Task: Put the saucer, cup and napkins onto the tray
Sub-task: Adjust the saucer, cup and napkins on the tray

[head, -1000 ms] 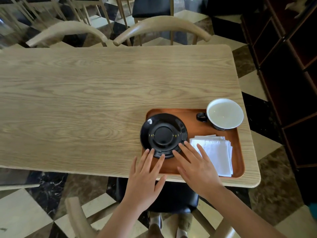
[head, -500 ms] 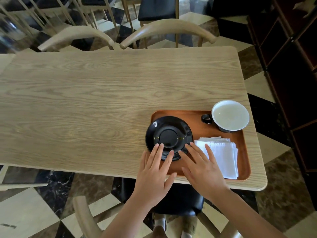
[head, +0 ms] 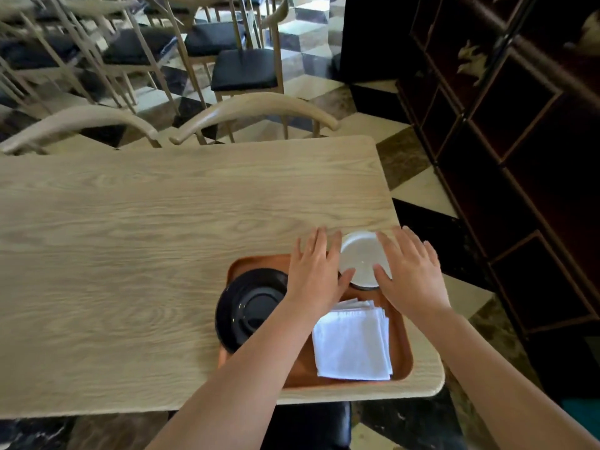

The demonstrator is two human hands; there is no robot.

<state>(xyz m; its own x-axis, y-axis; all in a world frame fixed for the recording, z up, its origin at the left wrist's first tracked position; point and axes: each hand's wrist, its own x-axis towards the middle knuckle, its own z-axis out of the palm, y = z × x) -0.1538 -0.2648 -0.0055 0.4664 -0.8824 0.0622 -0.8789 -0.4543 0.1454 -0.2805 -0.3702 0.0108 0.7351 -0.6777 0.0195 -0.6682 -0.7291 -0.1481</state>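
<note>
The white-lined cup [head: 363,258] was flanked at the far end of the brown tray [head: 404,362] by the left hand [head: 313,274] and right hand [head: 410,276], fingers spread, nothing gripped. The black saucer [head: 248,308] and folded white napkins [head: 352,344] were seen on the tray, on the wooden worktop [head: 146,254].

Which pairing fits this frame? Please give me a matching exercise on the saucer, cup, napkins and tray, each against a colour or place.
Things:
1. saucer
2. cup
3. napkins
4. tray

Descriptions:
A. white folded stack at the tray's near right
B. orange-brown, at the table's right end
C. black, over the tray's left edge
D. white inside, between the left hand and the right hand

Pairs: 1-C, 2-D, 3-A, 4-B
</note>
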